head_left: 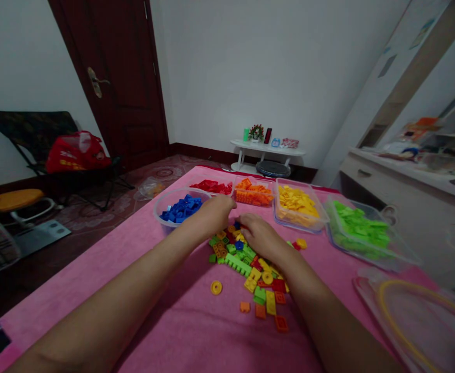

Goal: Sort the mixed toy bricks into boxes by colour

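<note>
A mixed pile of toy building bricks (238, 264) in green, yellow, orange and red lies on the pink cloth. My left hand (220, 210) is over the pile's far left edge, beside the tub of blue bricks (184, 209). Its fingers are curled and mostly hidden behind the hand, so anything in them is out of sight. My right hand (259, 234) reaches to the far side of the pile. Its fingers are bent together at a dark blue brick (237, 225). Among the loose pieces is a round blue piece (239, 245).
Behind the pile stand clear boxes of red bricks (212, 187), orange bricks (253, 192), yellow bricks (297, 202) and green bricks (361, 226). Clear lids (417, 316) lie at the right table edge. A loose yellow wheel (216, 287) sits nearer me. Left of the table is a folding chair (29, 129).
</note>
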Demonstrator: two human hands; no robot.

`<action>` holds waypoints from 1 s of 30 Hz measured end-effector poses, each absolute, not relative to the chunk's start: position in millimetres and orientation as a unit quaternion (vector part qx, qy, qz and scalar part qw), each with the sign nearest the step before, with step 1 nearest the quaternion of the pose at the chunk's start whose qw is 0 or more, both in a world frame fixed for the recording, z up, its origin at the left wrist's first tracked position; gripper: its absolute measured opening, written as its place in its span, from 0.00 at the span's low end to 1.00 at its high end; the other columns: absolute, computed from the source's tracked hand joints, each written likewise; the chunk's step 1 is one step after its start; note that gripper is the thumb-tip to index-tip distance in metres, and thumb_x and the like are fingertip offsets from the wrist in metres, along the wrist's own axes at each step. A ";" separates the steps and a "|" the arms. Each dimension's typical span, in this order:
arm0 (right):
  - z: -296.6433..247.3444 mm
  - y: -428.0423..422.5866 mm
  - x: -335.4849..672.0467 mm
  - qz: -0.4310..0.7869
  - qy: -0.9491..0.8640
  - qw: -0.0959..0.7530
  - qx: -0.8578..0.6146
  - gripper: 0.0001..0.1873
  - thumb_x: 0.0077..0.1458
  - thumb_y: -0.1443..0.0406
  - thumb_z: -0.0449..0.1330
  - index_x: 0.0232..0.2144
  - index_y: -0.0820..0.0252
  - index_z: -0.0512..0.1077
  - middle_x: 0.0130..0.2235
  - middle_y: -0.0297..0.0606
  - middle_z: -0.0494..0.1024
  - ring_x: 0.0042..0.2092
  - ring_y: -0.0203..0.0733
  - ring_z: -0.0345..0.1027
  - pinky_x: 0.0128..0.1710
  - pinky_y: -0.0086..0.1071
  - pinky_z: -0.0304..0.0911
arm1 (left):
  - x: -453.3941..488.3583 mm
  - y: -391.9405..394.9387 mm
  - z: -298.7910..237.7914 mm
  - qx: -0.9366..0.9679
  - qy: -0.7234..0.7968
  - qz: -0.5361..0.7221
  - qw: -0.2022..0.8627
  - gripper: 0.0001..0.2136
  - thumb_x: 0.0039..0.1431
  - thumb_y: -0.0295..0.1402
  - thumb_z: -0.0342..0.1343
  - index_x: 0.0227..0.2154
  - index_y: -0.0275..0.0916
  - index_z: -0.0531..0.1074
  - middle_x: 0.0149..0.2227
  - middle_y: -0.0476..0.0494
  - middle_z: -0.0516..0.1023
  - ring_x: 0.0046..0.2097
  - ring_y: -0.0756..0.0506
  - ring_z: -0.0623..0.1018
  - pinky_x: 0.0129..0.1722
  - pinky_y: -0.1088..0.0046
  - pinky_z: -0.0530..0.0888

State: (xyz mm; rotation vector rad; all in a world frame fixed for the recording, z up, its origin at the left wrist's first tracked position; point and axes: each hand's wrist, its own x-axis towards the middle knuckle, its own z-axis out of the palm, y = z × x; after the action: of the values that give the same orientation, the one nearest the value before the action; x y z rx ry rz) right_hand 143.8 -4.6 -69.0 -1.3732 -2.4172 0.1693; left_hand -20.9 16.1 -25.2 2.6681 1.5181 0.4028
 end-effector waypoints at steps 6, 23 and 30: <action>-41.5 -2.8 164.3 0.023 -0.812 0.110 -0.572 0.13 0.46 0.70 0.52 0.31 0.57 0.75 0.36 0.38 0.77 0.38 0.39 0.67 0.35 0.29 0.56 | -11.1 -2.6 -28.7 0.880 0.474 0.019 0.005 0.16 0.51 0.20 0.48 0.41 0.31 0.73 0.40 0.29 0.76 0.44 0.39 0.75 0.44 0.64 0.70; -62.8 16.9 154.7 0.079 -0.848 0.087 -0.517 0.26 0.45 0.70 0.56 0.50 0.54 0.68 0.47 0.39 0.73 0.46 0.42 0.66 0.43 0.29 0.58 | 1.0 -11.3 -26.3 0.843 0.535 0.010 0.059 0.11 0.49 0.22 0.52 0.35 0.28 0.75 0.39 0.23 0.75 0.44 0.32 0.75 0.42 0.59 0.70; -63.5 13.9 145.0 0.005 -0.857 0.025 -0.515 0.22 0.50 0.69 0.53 0.48 0.51 0.69 0.46 0.43 0.71 0.45 0.45 0.66 0.40 0.32 0.58 | -4.4 -8.6 -19.9 0.851 0.522 0.054 0.037 0.13 0.48 0.21 0.50 0.36 0.32 0.75 0.38 0.29 0.76 0.42 0.37 0.76 0.42 0.66 0.70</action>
State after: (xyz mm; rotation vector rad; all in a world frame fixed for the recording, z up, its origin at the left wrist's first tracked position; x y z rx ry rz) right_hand 145.0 13.9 -63.5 -1.5911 -2.6500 0.0146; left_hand -4.4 -8.6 -19.9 2.6115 1.6019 0.1644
